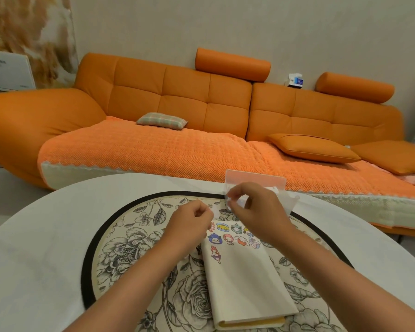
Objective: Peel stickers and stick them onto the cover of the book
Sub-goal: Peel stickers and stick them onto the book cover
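Two grips meet just above the book (244, 279): our right grip (256, 208) pinches a small clear sheet (238, 202), our left grip (189, 224) curls tight beside it, and whether it holds anything we cannot tell. The book lies flat on the mat (130, 248) on the bench (34, 236), stickers (228, 237) crowding its far end. We fear a hasty peel could tear or fold a sticker, or land it over those already stuck.

Just one view for you: a wide-angle cam on your head, tilted forward and down, close over your left hand (192, 222) and right hand (258, 209) at the desk (34, 236), orange sofa (177, 97) straight ahead.
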Tool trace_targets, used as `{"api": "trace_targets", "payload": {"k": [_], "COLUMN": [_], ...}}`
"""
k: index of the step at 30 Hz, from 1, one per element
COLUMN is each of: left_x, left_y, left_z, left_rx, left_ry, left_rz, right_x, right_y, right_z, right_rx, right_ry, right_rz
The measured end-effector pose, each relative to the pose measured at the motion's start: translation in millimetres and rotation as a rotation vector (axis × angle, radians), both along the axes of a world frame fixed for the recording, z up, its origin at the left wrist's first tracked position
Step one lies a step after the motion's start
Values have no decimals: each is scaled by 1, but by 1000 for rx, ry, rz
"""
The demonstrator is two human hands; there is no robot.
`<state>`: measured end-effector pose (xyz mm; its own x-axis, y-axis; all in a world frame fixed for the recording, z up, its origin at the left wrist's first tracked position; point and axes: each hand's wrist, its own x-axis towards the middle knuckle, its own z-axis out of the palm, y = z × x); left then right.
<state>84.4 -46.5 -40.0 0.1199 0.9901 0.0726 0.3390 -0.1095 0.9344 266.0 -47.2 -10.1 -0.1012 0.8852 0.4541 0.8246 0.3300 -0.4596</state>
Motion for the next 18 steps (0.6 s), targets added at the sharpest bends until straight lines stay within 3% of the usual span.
{"api": "trace_targets", "payload": {"k": [5,13,18], "left_x": [11,27,31], "left_y": [-9,-25,-26], "left_z": [3,10,14], "left_rx": [-93,-195,-355], "left_ry": [-47,-160,-407], "left_rz": [-29,-43,-77], "right_x": [3,8,7], "right_y": [-33,-35,-36], "right_z": [-4,-23,-20], "right_rx": [68,392,351], "right_ry": [-242,-365,-168], "right_rz": [55,44,8]}}
